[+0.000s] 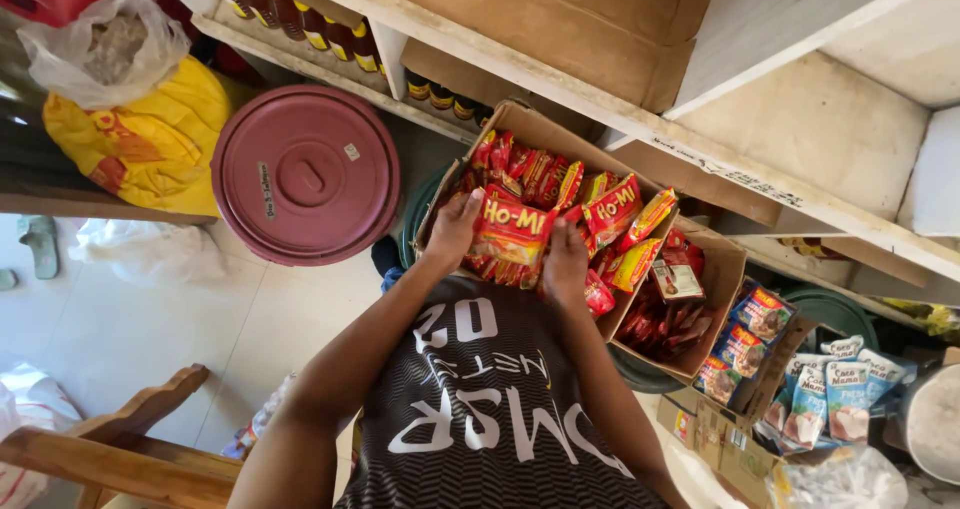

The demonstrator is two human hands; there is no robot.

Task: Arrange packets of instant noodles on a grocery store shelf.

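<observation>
noodle packet (512,231) sits flat on the stack in the cardboard box (540,129), long axis across, between both hands. left hand (455,227) and right hand (566,259) fingers curl on its short edges, equally near.

Both hands (510,241) closed, arms forward

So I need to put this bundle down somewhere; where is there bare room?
Bare floor tiles lie free between the round maroon lid, the wooden chair and the person's left arm. The white shelf bay up right is bare too. Crowded: the cardboard box of red packets under both hands, and the sachet boxes beside it.
</observation>
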